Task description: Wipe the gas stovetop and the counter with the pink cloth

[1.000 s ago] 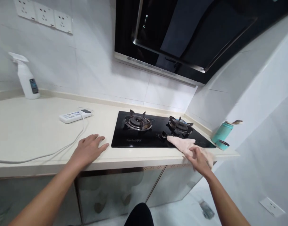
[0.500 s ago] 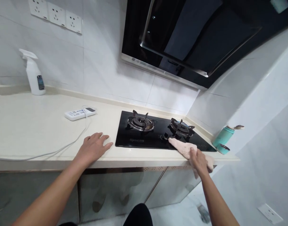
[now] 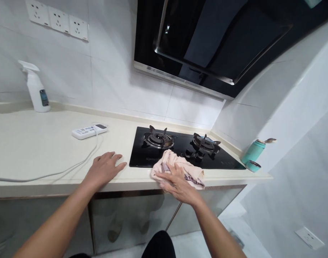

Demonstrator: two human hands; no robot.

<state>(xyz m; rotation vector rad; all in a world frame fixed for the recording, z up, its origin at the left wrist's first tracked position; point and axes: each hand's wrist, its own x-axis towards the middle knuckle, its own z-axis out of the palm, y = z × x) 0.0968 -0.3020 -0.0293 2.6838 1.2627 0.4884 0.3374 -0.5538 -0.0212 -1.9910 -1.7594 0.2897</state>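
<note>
My left hand (image 3: 106,168) rests on the cream countertop (image 3: 51,147), fingers spread and nothing in it, just left of the black gas stove (image 3: 177,163). A pale pink cloth (image 3: 194,172) with a dark pattern lies bunched over the stove's front edge and the counter's lip. My right hand (image 3: 178,182) presses down on this cloth, its fingers stretched across the folds, holding it against the surface. Behind the cloth are two black control knobs (image 3: 189,153). The stove carries a left burner (image 3: 160,139) and a right burner (image 3: 207,145).
A white spray bottle (image 3: 37,91) stands at the back left. Nearer is a white power strip (image 3: 86,132), its cable running left. At the right end are a teal canister (image 3: 253,152) and a teal lid (image 3: 252,166). The dark range hood (image 3: 184,77) overhangs the stove.
My right hand has swept the cloth leftward along the stove's front edge, from the right end to near the middle. My left hand has stayed in place on the counter.
</note>
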